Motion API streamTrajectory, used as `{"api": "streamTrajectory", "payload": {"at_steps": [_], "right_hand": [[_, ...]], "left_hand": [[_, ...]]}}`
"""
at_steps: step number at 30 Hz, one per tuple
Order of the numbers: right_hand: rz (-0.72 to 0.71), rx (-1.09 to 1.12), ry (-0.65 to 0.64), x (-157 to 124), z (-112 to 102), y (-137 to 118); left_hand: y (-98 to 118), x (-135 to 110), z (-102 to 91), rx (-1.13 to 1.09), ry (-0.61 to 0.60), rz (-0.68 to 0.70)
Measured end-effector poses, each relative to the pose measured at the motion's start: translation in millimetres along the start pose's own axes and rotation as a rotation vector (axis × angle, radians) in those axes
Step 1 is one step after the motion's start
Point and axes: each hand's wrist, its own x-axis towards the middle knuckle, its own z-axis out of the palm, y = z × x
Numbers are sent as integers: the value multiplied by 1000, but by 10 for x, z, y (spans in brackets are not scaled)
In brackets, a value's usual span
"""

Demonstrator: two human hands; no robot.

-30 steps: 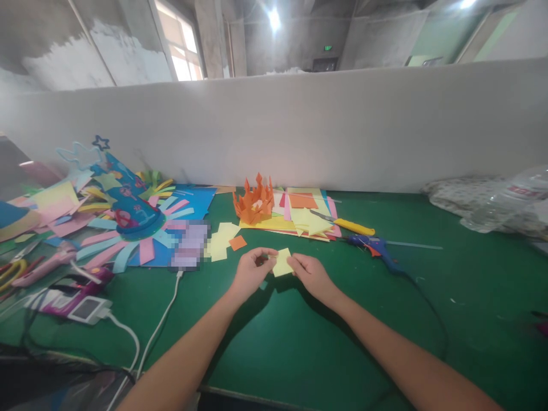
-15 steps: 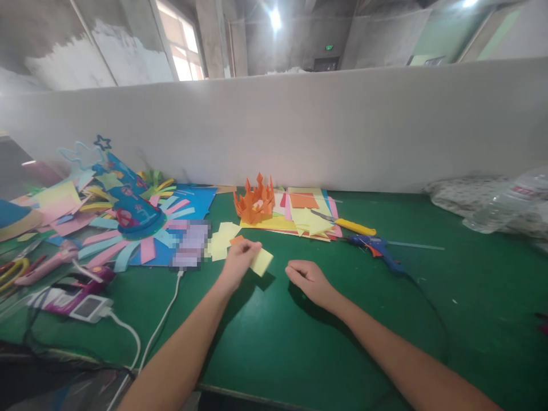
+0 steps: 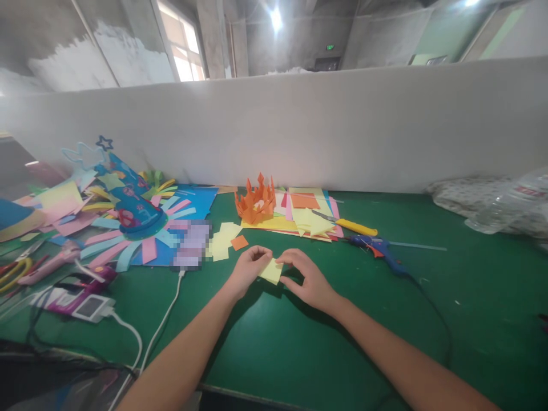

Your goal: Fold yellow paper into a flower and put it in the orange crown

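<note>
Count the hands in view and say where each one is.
2. The left hand holds the small yellow paper at its left edge. The right hand curls at its right edge. Both are over the green table. None seems hidden.

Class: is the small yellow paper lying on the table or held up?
Held up: the left hand and right hand hold the yellow paper at opposite edges, tilted above the green table.

Your near tabletop lies open; paper scraps crowd left, glue gun right.
</note>
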Motion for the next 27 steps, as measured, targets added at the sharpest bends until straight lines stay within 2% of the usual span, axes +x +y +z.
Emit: {"api": "streamTrajectory", "payload": {"at_steps": [9,19,27], "right_hand": [[132,130,-26,5,-3,42],[246,406,-1,18,27,109],[351,468,-28,-3,23,133]], "left_hand": [[-24,-26,28,26,-59,-3],[-14,-70,88,43,-115,82],[-74,-28,74,65,-53,83]]}}
